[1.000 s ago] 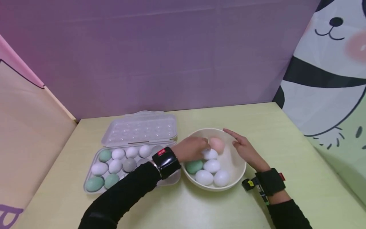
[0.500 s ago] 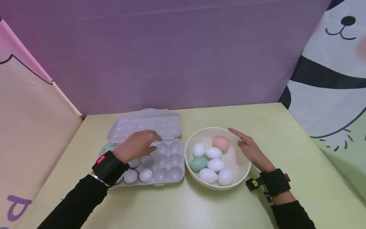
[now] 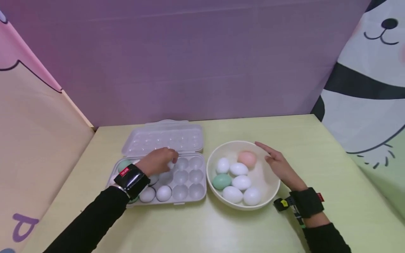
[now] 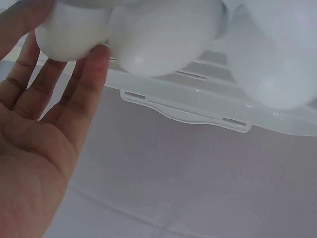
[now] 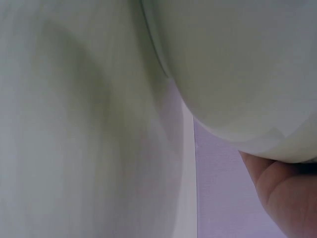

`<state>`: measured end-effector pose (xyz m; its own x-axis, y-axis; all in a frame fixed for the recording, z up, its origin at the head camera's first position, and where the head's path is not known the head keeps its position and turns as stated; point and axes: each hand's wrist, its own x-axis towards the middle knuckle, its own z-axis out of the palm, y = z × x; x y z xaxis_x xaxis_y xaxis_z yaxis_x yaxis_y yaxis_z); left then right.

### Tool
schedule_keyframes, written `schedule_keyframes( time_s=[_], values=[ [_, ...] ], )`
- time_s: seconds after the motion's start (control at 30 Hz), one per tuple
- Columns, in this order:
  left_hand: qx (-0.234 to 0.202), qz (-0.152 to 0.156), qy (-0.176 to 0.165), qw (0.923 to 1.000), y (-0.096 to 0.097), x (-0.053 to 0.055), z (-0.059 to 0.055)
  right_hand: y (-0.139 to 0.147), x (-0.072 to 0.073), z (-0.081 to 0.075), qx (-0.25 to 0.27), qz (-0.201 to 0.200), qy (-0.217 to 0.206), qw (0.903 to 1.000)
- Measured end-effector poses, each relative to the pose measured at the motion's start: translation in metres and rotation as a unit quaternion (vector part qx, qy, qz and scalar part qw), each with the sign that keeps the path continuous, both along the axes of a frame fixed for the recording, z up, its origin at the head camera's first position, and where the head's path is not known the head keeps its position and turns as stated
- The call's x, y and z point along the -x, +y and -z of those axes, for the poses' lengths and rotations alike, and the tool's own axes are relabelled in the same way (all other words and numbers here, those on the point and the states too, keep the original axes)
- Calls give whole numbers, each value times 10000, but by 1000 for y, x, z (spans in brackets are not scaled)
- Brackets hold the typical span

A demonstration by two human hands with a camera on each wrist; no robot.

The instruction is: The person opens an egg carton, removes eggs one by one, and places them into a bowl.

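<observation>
Over the egg tray [image 3: 181, 177], the left hand [image 3: 158, 161] pinches a white egg [image 4: 72, 37] in a thumb-and-finger grip while the right hand [image 3: 279, 166], fingers extended, seemingly steadies the bowl [image 3: 265, 182].

A pale yellow-green table [image 3: 202, 228] with a faint wood grain reaches back to a purple sheet [image 3: 202, 63], which rises like a wall directly behind it. The sheet has soft, mostly level creases and looks darker toward the top. Left of the table stands a beige panel [image 3: 44, 140] — a black line divides it from a pink band [image 3: 30, 52] higher up, and a purple curved mark [image 3: 24, 226] sits near the table's left edge. Right of the table is a black-and-white animal picture [image 3: 373, 88] — smiling, dark-nosed — with light green [image 3: 387, 182] below. Soft light leaves a pale sheen on the table's near part.
</observation>
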<state>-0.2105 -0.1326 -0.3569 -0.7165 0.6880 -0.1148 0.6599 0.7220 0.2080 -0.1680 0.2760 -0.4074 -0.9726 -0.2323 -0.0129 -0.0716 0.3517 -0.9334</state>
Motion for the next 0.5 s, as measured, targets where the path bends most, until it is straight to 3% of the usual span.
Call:
schedule_keyframes(
  time_s=[0.13, 0.3, 0.37, 0.5],
  values=[
    [96, 56, 104, 9999, 4, -1, -5, -2, 1, -1, -6, 7, 21, 10000],
    [-8, 45, 178, 9998, 18, -2, -23, -2, 2, -2, -8, 41, 18, 10000],
    [-237, 245, 276, 9990, 29, -2, -31, -2, 2, -2, -21, 56, 14, 10000],
    [-818, 994, 563, 9901, 60, -1, -41, -2, 0, -1, 6, 83, -41, 10000]
  ],
)
